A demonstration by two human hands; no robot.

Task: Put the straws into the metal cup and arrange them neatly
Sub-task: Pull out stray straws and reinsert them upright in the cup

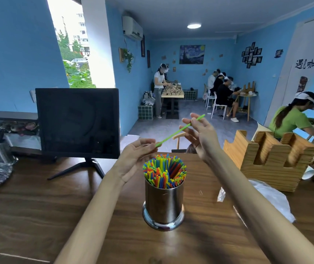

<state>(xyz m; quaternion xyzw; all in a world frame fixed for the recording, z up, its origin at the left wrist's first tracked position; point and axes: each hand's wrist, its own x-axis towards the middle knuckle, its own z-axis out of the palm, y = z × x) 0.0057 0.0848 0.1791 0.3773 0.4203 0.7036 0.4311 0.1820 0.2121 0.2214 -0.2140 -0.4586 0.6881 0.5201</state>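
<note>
Both hands, left [136,157] and right [200,134], pinch one green straw [180,130] by its ends at 12 o'clock above the metal cup [163,202], likely aligning it for insertion.

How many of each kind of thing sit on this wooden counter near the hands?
Metal cup packed with straws, too many to count: 1
Monitor: 1
Wooden holder: 1
Plastic bag: 1
Total: 4

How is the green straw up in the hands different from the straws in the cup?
The green straw is alone, slanting in the air, held by both hands; the straws in the metal cup stand packed together, upright. It is one colour; they mix green, yellow, blue, red and orange. All are thin straws.
</note>
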